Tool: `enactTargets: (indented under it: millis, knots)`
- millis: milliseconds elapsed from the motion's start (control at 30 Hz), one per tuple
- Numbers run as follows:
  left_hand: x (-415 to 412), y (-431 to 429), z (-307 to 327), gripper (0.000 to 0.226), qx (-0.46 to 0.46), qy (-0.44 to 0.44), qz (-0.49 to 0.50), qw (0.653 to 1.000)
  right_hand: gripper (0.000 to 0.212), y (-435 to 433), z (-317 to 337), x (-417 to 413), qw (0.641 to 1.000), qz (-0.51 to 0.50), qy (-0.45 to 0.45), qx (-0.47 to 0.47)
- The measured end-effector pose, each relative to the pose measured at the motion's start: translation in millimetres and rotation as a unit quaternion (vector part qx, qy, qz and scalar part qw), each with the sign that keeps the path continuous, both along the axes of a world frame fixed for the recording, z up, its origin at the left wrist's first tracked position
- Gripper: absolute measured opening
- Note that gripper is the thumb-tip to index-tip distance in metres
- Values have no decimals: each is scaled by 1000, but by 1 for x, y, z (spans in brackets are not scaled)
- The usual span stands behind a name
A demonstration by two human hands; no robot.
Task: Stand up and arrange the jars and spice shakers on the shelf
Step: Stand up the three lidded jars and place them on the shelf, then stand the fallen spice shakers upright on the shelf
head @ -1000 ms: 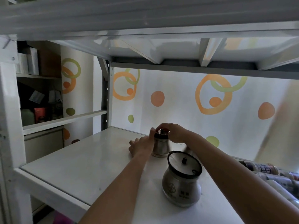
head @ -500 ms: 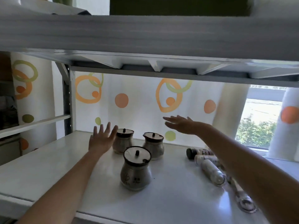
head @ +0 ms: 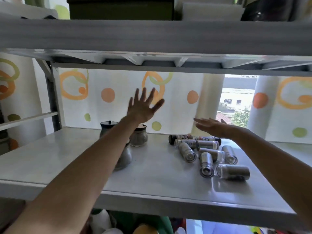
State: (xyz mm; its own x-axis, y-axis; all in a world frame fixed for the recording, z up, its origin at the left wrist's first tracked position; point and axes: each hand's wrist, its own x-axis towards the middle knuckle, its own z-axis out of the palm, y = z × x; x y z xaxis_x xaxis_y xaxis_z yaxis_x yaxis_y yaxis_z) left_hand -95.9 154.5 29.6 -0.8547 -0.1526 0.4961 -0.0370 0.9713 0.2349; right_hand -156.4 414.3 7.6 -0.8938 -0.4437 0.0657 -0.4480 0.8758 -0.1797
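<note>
Both grips released! The left hand (head: pixel 143 107) is up with fingers spread wide, holding nothing. The right hand (head: pixel 211 126) hangs flat and empty just above the spice shakers (head: pixel 207 154), which lie on their sides in a loose heap on the right of the white shelf (head: pixel 152 179). Three lidded metal jars (head: pixel 139 137) stand upright left of centre, the nearest partly hidden by the left forearm (head: pixel 101 157).

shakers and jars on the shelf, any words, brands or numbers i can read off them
None can be read.
Shakers: the labels carry dark print, but it is too blurred to read.
Jars: no print shows; the front one is mostly hidden.
</note>
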Motion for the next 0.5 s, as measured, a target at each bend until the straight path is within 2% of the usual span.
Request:
enactTargets:
  millis: [100,167,267,367,433,500]
  knots:
    - [4,53,-33,68,13,-1,-70,997,48,19,-7,12,992,-48,107,-47]
    - [6,81,-61,71,45,-14,-95,994,41,29,-13,15,985,-77,138,-68]
    - [11,114,-101,78,95,7,-76,993,27,37,-25,24,991,-66,47,-109]
    - [17,130,-119,38,248,102,-63,961,33,36,-37,41,986,-47,-27,-158]
    - [20,132,-119,20,299,72,-97,947,39,34,-44,49,982,-56,-61,-170]
    - [19,132,-121,10,328,-9,-165,930,47,32,-51,51,984,-56,-75,-150]
